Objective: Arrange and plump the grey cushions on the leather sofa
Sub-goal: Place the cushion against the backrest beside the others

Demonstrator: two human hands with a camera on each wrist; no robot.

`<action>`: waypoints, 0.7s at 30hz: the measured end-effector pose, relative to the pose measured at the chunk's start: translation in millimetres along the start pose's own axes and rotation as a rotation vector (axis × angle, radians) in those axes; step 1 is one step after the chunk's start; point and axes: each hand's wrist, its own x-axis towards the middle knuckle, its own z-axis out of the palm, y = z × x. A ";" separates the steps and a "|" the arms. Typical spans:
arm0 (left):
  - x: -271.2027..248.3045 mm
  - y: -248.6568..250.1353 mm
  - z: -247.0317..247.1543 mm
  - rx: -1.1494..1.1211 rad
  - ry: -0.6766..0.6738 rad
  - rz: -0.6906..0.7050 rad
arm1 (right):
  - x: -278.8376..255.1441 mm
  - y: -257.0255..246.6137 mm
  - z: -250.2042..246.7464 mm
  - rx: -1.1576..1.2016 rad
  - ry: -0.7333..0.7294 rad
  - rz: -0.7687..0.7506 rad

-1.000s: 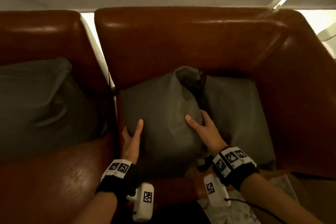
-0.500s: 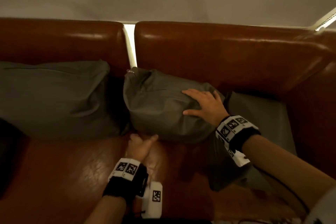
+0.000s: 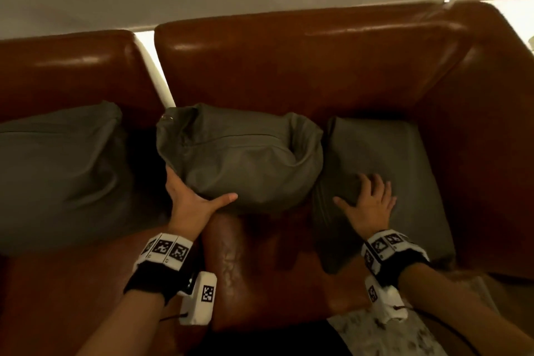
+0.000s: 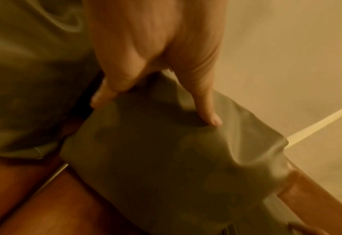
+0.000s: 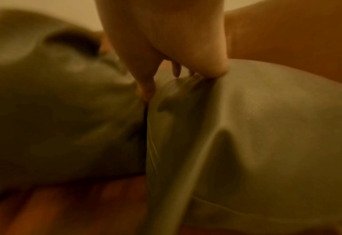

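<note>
The brown leather sofa (image 3: 332, 72) fills the head view, its back running left to right and an arm closing the right end. Three grey cushions lean along the back. The left cushion (image 3: 60, 170) stands apart from the others; the middle cushion (image 3: 242, 159) lies with its long axis across the sofa, slumped and creased at its right end; the right cushion (image 3: 404, 170) sits in the corner, touching the middle one.

The left hand (image 3: 190, 202) cups the middle cushion's lower left corner, thumb stretched along the bottom edge, the fingers tucked behind where the head view hides them; the left wrist view suggests they press into the fabric, though it is blurred. The right hand (image 3: 367, 205) lies flat and spread on the right cushion's near left part, fingers straight, pressing rather than gripping.

So each cushion lies directly ahead of its own hand. The crumpled right end of the middle cushion sits between them, nearer the right hand.

No brand or writing is readable; only square black-and-white markers on the wristbands (image 3: 166, 250)
</note>
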 end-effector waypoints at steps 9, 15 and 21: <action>9.5 56.7 36.3 0.097 0.280 -0.075 | -2.5 -68.7 -10.7 0.815 -0.144 -0.180; 30.5 57.8 16.3 0.211 0.173 -0.220 | 24.1 -128.4 -1.7 1.123 -0.392 0.019; 18.3 24.3 14.6 0.108 0.150 -0.213 | 16.9 -116.9 17.9 0.999 -0.398 0.003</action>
